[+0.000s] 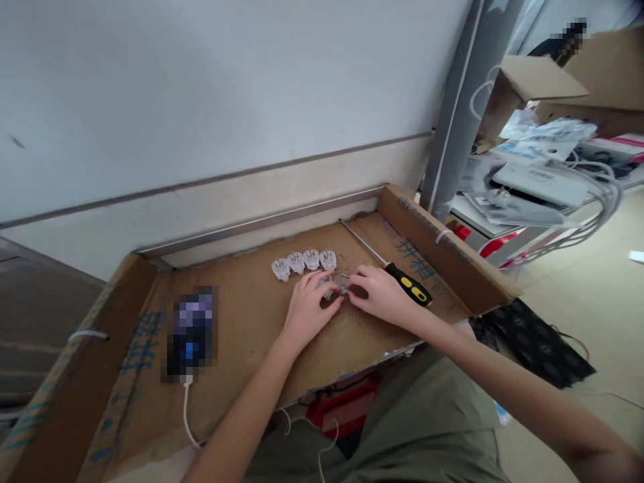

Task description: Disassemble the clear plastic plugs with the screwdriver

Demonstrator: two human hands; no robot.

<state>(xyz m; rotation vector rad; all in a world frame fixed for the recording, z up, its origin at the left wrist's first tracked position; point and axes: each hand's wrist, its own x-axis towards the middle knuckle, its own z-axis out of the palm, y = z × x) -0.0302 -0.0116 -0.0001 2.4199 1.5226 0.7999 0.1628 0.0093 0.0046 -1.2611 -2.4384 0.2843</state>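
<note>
Left hand (308,310) and right hand (381,292) pinch a clear plug (336,284) on the cardboard tray (241,315), beside a screwdriver (387,265).

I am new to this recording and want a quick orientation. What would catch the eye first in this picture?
First, the left hand and right hand meet at the middle of the cardboard tray, both on a small clear plastic part. Just behind them stands a row of four clear plugs. A screwdriver with a black and yellow handle lies by the right hand, toward the tray's right wall.
</note>
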